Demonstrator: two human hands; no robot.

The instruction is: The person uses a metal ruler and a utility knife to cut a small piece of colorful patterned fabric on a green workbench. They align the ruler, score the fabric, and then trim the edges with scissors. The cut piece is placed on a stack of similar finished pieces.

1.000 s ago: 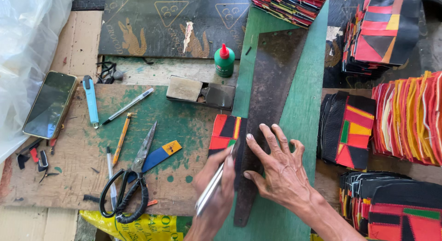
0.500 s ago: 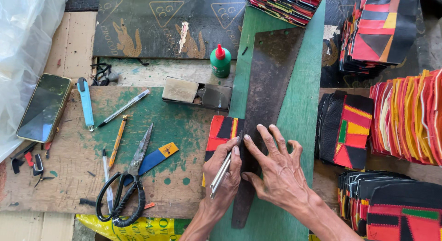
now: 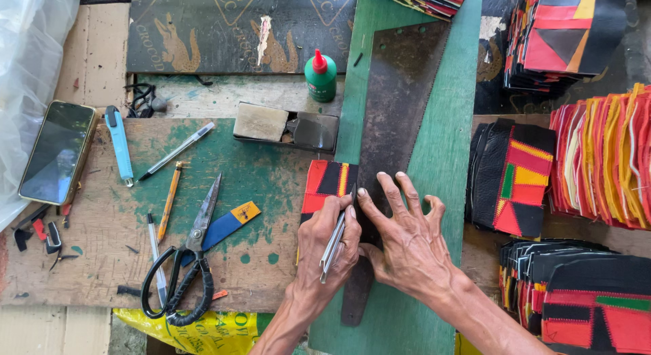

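Left hand [image 3: 329,243] is closing around a slim metal blade tool [image 3: 334,241], fingers curled, tip pressing at the right edge of the patchwork piece [image 3: 327,185], a red, black and yellow panel lying on the green board [image 3: 447,145] just left of the saw blade [image 3: 397,97]. Right hand [image 3: 407,236] is lying flat, fingers spreading, pressing down on the saw blade like a straightedge and gripping nothing; the two hands are touching at the thumbs. Far of the hands, a green glue bottle [image 3: 320,77] with a red cap is standing upright; just near it sits a grey block [image 3: 261,122]. Left side: scissors [image 3: 186,260], blue-handled knife [image 3: 227,225], pens, light-blue cutter [image 3: 119,143], and a phone [image 3: 57,151] at the far left. Near edge: a yellow printed bag [image 3: 203,331] is sticking out under the board. Right side: stacks of patchwork pieces [image 3: 603,158] in red, black and yellow.
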